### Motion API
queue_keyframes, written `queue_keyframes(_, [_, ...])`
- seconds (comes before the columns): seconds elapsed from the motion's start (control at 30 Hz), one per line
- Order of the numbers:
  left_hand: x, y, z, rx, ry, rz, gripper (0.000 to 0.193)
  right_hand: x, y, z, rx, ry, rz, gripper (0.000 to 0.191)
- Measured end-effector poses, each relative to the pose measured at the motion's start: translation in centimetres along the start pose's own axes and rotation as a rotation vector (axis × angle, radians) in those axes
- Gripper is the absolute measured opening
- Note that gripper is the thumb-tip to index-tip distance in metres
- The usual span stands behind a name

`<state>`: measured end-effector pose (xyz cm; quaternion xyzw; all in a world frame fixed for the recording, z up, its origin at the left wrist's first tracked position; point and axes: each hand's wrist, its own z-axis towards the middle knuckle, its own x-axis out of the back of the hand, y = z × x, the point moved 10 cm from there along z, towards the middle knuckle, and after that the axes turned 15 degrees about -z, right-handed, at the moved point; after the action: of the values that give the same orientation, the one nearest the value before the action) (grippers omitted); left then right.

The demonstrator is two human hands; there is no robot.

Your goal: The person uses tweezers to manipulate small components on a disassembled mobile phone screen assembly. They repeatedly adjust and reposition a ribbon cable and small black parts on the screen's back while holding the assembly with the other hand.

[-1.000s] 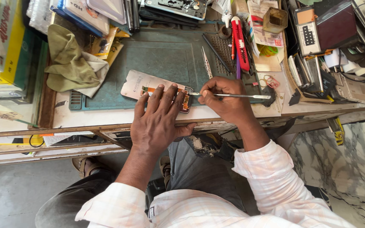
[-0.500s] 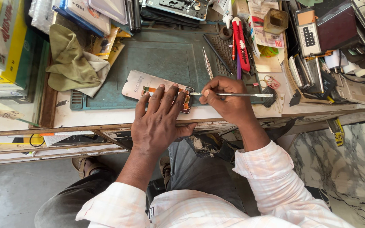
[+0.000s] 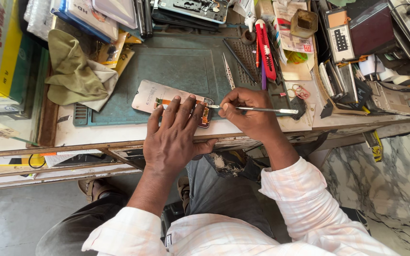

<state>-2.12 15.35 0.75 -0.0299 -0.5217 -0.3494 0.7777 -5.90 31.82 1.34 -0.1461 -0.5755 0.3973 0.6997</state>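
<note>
Left hand (image 3: 174,137) flat, fingers spread on phone panel (image 3: 155,95); right hand (image 3: 250,111) pinches tweezers (image 3: 257,110) over green mat (image 3: 176,71) on worktop (image 3: 96,135).

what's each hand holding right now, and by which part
The right hand pinches a thin metal tool near its working end. The left hand grips nothing; it lies flat, fingers pressing the phone panel onto the mat.

I have one view only, from the camera on the person's head, looking almost straight down. The counter (image 3: 96,135) fills the upper half of the frame, its near edge crossing the middle. Both forearms run up from the bottom edge, close below the lens. The person's lap sits at lower centre, with the floor (image 3: 10,223) at lower left and lower right.
</note>
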Motion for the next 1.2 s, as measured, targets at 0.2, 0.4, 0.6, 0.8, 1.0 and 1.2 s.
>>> queue_keyframes(0.2, [0.08, -0.10, 0.01, 0.000, -0.002, -0.023, 0.095, 0.07, -0.32, 0.12, 0.009, 0.017, 0.172, 0.010])
queue_keyframes(0.4, [-0.03, -0.14, 0.10, 0.008, -0.007, -0.007, 0.092, 0.05, -0.35, 0.12, -0.013, 0.002, 0.101, 0.009])
queue_keyframes(0.6, [0.11, 0.02, -0.01, -0.003, 0.009, -0.004, 0.095, 0.09, -0.61, 0.07, 0.017, 0.017, 0.029, 0.009])
queue_keyframes(0.8, [0.04, -0.21, 0.08, 0.005, -0.005, -0.012, 0.095, 0.19, -0.24, 0.30, 0.019, 0.034, 0.137, 0.007])
queue_keyframes(1.0, [0.02, -0.03, 0.02, 0.001, -0.007, 0.028, 0.095, -0.27, 0.24, 0.21, -0.035, 0.016, 0.091, 0.006])
queue_keyframes(1.2, [-0.10, -0.11, 0.02, 0.006, -0.014, 0.015, 0.095, 0.09, -0.72, 0.37, 0.025, 0.041, 0.194, 0.008])
